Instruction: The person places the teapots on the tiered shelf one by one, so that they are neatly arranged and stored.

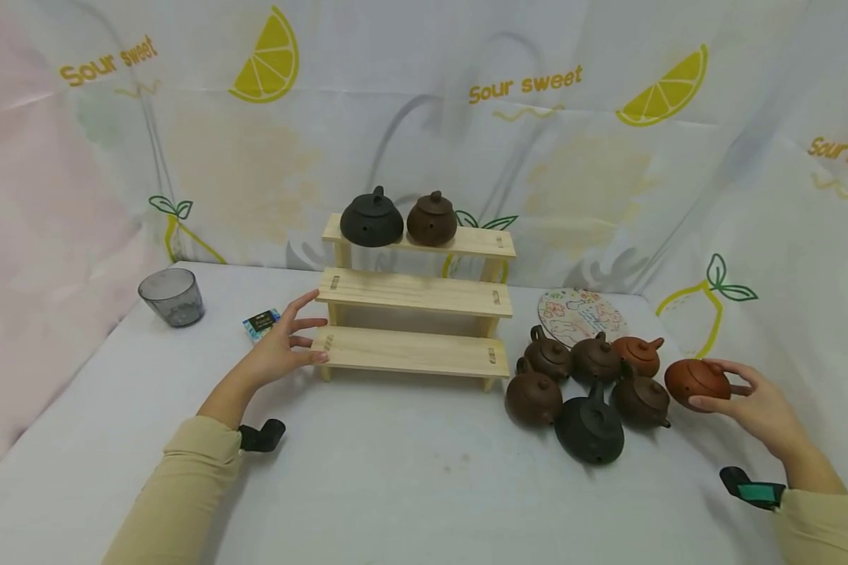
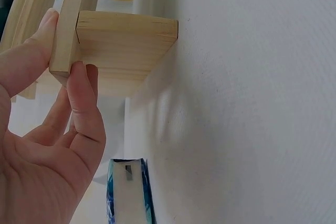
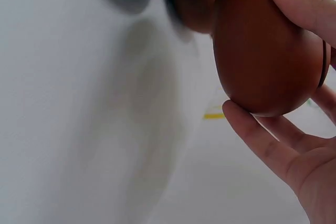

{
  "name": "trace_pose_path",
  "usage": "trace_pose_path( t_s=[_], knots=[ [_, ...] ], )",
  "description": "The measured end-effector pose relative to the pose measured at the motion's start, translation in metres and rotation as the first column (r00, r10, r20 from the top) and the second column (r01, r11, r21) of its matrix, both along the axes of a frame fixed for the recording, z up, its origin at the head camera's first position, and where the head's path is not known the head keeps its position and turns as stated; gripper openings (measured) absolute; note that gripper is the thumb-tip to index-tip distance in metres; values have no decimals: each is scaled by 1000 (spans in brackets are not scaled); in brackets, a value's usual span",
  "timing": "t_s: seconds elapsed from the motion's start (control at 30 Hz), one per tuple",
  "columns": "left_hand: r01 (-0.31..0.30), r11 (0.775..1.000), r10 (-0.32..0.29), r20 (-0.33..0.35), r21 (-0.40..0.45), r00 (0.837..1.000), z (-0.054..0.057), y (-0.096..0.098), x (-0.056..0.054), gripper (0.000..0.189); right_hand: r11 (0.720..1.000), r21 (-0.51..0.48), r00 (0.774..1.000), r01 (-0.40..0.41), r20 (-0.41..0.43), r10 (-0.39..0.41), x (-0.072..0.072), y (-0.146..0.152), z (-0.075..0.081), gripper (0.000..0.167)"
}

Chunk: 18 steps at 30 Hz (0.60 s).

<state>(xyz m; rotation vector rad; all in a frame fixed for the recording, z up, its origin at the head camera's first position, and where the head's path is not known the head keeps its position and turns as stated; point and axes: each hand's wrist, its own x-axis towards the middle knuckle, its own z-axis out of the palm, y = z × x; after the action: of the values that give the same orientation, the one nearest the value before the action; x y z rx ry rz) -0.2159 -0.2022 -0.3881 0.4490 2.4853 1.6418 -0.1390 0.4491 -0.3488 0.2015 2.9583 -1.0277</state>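
Note:
My right hand [image 1: 766, 404] grips a reddish-brown clay teapot [image 1: 697, 383] at the right end of the teapot group. In the right wrist view the thumb lies across the teapot's rounded body [image 3: 262, 51], with fingers on its opposite side. My left hand [image 1: 275, 355] pinches the left end of the lowest board of a three-step wooden stand [image 1: 410, 351]; in the left wrist view the thumb and a finger sit on either side of the board [image 2: 67, 40]. On the top step stand a black teapot [image 1: 371, 221] and a brown teapot [image 1: 433, 221].
Several more teapots crowd right of the stand, among them a black teapot [image 1: 590, 430] in front and a red teapot [image 1: 638, 356] behind. A round patterned board [image 1: 572, 310] lies behind them. At left are a grey glass [image 1: 173, 298] and a small blue box [image 1: 260, 323].

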Motion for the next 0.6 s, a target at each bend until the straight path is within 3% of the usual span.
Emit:
trace_pose_path(
  t_s=[0.33,0.6],
  knots=[
    [3,1000,-3,2,15,1000,-1,0,-1,99,996,57,998,-63,8,62,-7,-24,28,84],
    [4,1000,-4,-10,8,1000,-1,0,-1,99,991,24,990,-128,-59,129,-13,-47,40,73]
  ],
)
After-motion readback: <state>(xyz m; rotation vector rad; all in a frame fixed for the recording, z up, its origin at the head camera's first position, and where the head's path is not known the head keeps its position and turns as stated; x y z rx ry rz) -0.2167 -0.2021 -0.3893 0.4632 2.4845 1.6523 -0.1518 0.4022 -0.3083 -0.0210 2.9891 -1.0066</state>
